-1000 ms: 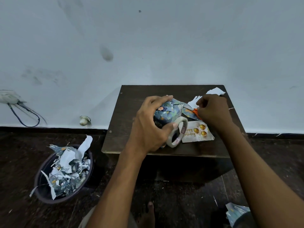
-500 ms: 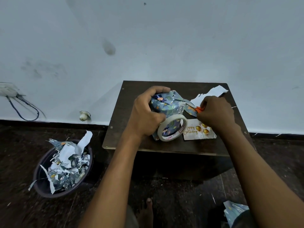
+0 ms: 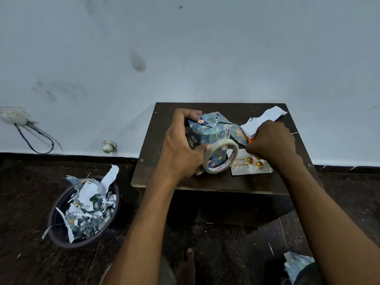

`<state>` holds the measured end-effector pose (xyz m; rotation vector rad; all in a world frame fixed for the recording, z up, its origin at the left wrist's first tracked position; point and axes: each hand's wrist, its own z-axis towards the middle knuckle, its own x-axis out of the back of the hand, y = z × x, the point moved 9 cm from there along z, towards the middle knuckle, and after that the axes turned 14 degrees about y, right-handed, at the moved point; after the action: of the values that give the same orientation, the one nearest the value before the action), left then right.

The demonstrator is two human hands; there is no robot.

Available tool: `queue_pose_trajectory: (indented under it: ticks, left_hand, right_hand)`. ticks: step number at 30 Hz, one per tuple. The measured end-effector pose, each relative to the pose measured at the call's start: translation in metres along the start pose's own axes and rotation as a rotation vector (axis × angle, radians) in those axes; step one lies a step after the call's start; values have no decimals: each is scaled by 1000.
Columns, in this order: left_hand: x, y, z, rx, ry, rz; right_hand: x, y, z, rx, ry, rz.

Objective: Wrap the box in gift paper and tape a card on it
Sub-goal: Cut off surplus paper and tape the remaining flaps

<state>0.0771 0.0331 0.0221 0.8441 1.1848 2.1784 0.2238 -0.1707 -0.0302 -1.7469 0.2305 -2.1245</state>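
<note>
A box wrapped in blue patterned gift paper (image 3: 211, 130) stands on the small dark table (image 3: 257, 182). My left hand (image 3: 181, 149) grips its left side, and its thumb pins a roll of clear tape (image 3: 223, 159) against the box's front. My right hand (image 3: 271, 140) is curled to the right of the box, closed on orange-handled scissors (image 3: 250, 140) of which only a bit of handle shows. A white "Happy Birthday" card (image 3: 246, 166) with gold balloons lies flat under my right hand.
White and patterned paper offcuts (image 3: 265, 118) lie at the table's back right. A dark bin (image 3: 86, 210) full of paper scraps stands on the floor at left. More gift paper (image 3: 298, 264) shows at bottom right. A wall socket with cable (image 3: 18, 118) hangs at left.
The left hand has turned the box so more of its patterned top shows, and the tape roll has swung to face me. The right hand has dropped slightly toward the card.
</note>
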Motion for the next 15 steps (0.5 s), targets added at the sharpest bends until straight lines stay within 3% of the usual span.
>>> queue_pose_trajectory:
  ticks: [6,12,15]
  left_hand:
    - [13,8,-1,-92,133,-5]
    - [16,5,-9,-114,165,28]
    - [17,6,-12,-105,193,44]
  right_hand:
    - [8,17,1,-80,53,110]
    - [18,17,-23,-327,-21,723]
    - [14,-3,-38,-421,-132,1001]
